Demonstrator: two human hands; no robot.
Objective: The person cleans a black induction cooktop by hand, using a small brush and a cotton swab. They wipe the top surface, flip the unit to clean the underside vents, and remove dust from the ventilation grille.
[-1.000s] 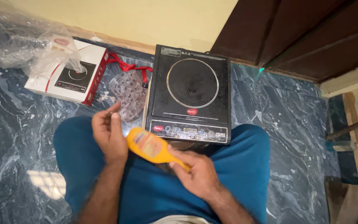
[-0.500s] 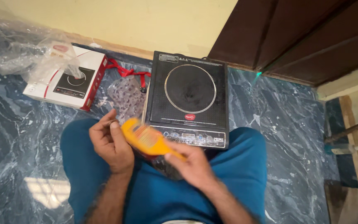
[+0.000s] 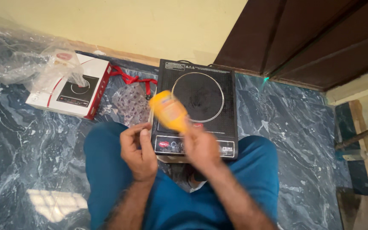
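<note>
Over the glossy black cooktop (image 3: 196, 106), right hand (image 3: 201, 147) grips a yellow plastic bottle (image 3: 168, 111); left hand (image 3: 139, 151) loosely curled, empty

white carton (image 3: 71, 86), clear plastic wrap (image 3: 18, 55), red strap (image 3: 130, 78)

One of nearly everything, two hands

One black induction cooktop (image 3: 196, 111), one yellow tool (image 3: 169, 111), one white carton (image 3: 71, 86) upper left, two hands: left hand (image 3: 139, 152), right hand (image 3: 201, 147).

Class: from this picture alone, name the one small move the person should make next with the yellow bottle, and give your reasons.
Probably steady the yellow bottle and lower it toward the cooktop. The right hand grips it by its lower end, raised and blurred, above the black glass. The left hand is curled beside it, not touching. Whether a cap is on cannot be seen.
</note>
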